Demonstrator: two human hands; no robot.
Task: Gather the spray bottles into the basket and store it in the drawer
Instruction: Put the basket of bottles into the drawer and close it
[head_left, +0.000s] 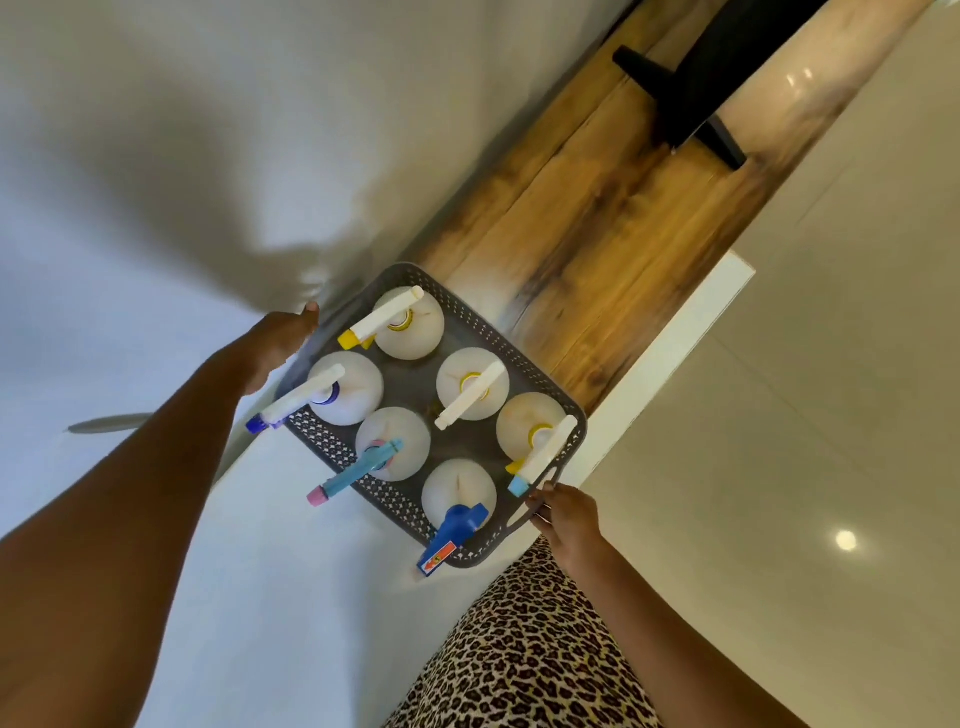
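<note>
A grey perforated basket (506, 343) sits in mid-frame, tilted in the view, with several white spray bottles (470, 382) standing upright inside it. Their trigger heads are white, blue, teal and yellow. My left hand (275, 345) grips the basket's far-left end, fingers hidden behind the rim. My right hand (563, 512) is curled through the handle slot at the basket's near-right end. The basket is held between both hands, above the edge of a white surface (670, 353). No drawer can be made out.
A wood-grain countertop (597, 218) runs diagonally behind the basket, with a black stand (680, 98) on it. A white wall fills the left, with a grey handle-like shape (111, 423) on it. Glossy cream floor tiles lie to the right. Leopard-print clothing (524, 654) is below.
</note>
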